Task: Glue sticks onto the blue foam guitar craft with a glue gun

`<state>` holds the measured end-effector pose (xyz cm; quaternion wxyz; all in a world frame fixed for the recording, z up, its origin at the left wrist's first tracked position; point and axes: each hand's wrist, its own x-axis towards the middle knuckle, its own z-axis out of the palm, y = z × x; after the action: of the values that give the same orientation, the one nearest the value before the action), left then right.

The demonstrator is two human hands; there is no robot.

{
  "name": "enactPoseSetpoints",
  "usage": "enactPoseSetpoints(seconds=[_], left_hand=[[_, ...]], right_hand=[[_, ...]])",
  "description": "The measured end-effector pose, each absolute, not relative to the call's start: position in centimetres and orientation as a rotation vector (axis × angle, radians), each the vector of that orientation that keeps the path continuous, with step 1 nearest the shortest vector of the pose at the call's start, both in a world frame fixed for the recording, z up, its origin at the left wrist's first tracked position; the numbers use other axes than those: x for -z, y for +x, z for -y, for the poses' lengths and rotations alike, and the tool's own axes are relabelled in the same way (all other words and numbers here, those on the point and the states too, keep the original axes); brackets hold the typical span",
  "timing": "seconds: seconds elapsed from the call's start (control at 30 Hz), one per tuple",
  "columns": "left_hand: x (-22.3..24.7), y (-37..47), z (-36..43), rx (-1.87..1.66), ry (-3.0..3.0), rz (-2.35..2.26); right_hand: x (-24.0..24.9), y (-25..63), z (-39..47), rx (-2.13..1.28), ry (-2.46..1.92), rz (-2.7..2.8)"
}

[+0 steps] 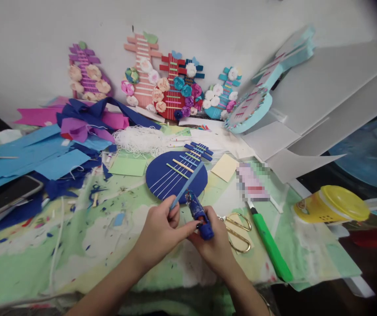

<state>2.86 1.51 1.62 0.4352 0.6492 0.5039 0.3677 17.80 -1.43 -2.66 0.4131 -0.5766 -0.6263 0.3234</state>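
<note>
My left hand (158, 232) is closed on a slim light-blue stick (188, 183), which slants up and away to the right. A blue glue gun (195, 207) is in my right hand (217, 245), its nozzle pointing away from me beside the stick. My left thumb reaches across to the gun's rear end. Beyond both hands lies a dark-blue lute-shaped craft piece (160, 173), with white strings and several coloured crossbars on it. The stick passes over its near right part. Gold-handled scissors (241, 235) rest to the right of my right hand, partly hidden by it.
A green-handled cutter (272, 245) and a yellow-lidded tub (342, 204) are at the right. Blue sheets (17, 153), a phone (8, 197) and scraps cover the left. White string (138, 140) lies behind the blue piece. Several flower-decorated instruments (171, 90) stand against the wall.
</note>
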Motion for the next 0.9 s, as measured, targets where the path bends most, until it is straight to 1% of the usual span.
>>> enactPoseSetpoints(seconds=[0.23,0.4,0.63,0.73,0.8,0.9], left_hand=[[-1.9,2.5,-1.9,-0.869,1.712,-1.225],[-1.8,2.3,-1.5,-0.943,1.832,-1.229],[-1.5,2.2,-1.8,-0.952,1.837,-1.216],[-1.3,1.3,-2.5,-0.889,1.777,-1.152],[-1.0,0.5,-3.1,-0.853,1.717,-1.149],[-0.2,-0.4,-3.6,-0.798,1.729,-1.290]], right_hand=[[2.4,17.8,1.8,-0.529,-1.512,1.825],[2.5,18.0,2.3,-0.286,-1.492,1.909],[2.7,17.9,2.5,-0.159,-1.501,1.949],[2.1,18.0,2.8,-0.209,-1.500,1.891],[1.3,18.3,3.0,-0.367,-1.486,1.810],[0.2,18.9,3.4,-0.646,-1.447,1.658]])
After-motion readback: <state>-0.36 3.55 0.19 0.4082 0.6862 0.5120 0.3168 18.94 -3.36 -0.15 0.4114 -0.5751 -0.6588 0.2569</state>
